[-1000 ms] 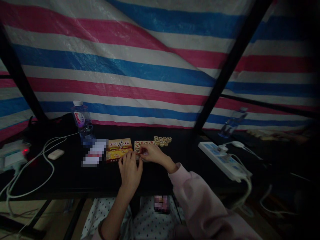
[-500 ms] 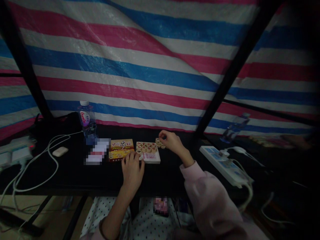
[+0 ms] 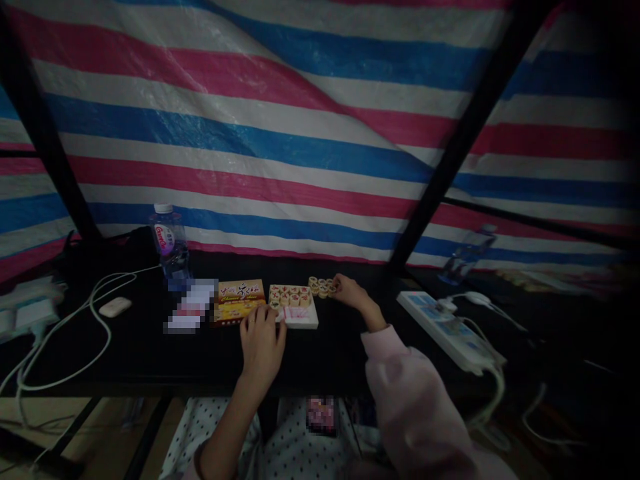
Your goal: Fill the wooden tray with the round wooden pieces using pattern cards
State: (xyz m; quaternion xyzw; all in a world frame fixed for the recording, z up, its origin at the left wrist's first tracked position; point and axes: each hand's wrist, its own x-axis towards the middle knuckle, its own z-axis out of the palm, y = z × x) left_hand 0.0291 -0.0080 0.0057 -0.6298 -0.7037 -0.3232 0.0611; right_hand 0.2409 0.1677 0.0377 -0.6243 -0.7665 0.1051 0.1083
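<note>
A white tray [image 3: 307,319] holds rows of round wooden Chinese chess pieces [image 3: 290,295] with red characters. My left hand [image 3: 263,337] lies with its fingers loosely spread over the tray's near left corner and the edge of the yellow and brown Chinese chess box [image 3: 240,301]. Just beyond the tray on the right, several pieces with dark characters [image 3: 320,287] stand close together on the table. My right hand [image 3: 351,293] is at the right end of that group, its fingertips pinched against a Chinese chess piece; they partly cover it.
A water bottle [image 3: 171,247] and a blurred pale item [image 3: 193,305] are left of the box. White cables [image 3: 107,327] and a small white case [image 3: 115,307] lie further left. A power strip [image 3: 440,330] is on the right, with another bottle [image 3: 467,253] behind it.
My right hand has moved slightly right and nearer, from the back of the dark-character group to its right end, uncovering more pieces. My left hand stays on the tray and box.
</note>
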